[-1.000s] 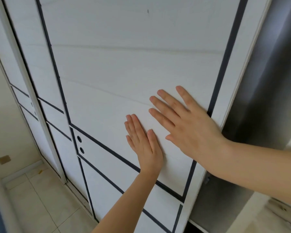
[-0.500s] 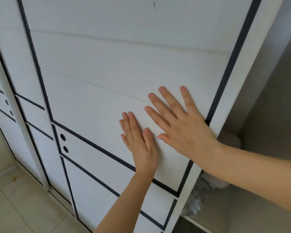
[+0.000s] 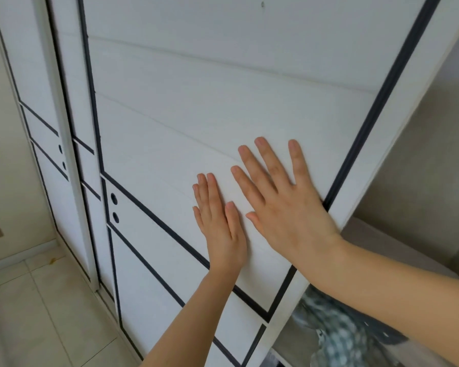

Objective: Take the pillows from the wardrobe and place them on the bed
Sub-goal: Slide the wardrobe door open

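Fingers of both hands, left hand and right hand, lie spread flat on the sliding door, gripping nothing; wardrobe opening lies right of them, nearer the right hand.

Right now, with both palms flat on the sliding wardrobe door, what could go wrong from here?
1. The left hand and right hand press flat on the smooth white sliding door with dark trim, gripping no handle, so they may slip.
2. The right hand lies beside the door's trailing edge; fingers could get pinched.
3. The blue-and-white checked fabric on the shelf sits near the opening and might snag.
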Available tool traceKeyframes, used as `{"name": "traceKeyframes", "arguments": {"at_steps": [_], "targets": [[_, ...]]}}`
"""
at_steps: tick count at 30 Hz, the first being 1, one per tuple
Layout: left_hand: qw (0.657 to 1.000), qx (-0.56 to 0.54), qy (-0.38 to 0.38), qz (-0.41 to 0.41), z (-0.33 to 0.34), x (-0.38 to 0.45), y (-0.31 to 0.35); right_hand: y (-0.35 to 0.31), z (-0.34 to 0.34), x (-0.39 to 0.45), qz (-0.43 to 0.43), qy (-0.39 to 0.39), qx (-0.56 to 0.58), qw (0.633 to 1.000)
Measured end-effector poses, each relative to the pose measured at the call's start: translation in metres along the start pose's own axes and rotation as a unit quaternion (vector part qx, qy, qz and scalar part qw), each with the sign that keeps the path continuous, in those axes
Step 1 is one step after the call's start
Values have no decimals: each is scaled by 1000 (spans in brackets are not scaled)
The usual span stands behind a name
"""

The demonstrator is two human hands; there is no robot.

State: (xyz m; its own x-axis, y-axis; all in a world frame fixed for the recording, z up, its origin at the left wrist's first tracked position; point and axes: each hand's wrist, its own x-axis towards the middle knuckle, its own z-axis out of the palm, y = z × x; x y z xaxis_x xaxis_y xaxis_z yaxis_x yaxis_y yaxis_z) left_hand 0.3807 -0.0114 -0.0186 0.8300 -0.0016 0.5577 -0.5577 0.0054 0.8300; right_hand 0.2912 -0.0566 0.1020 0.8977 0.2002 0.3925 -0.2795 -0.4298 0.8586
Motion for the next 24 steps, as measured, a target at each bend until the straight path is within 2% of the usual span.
{"name": "traceKeyframes", "arguments": {"at_steps": [13,24], "targets": [[997,37,54,33,-37,94,-68,-50,3,106,-22,27,18,999],[998,30,58,26,-70,163,-114,-86,2,188,-30,20,28,999]]}}
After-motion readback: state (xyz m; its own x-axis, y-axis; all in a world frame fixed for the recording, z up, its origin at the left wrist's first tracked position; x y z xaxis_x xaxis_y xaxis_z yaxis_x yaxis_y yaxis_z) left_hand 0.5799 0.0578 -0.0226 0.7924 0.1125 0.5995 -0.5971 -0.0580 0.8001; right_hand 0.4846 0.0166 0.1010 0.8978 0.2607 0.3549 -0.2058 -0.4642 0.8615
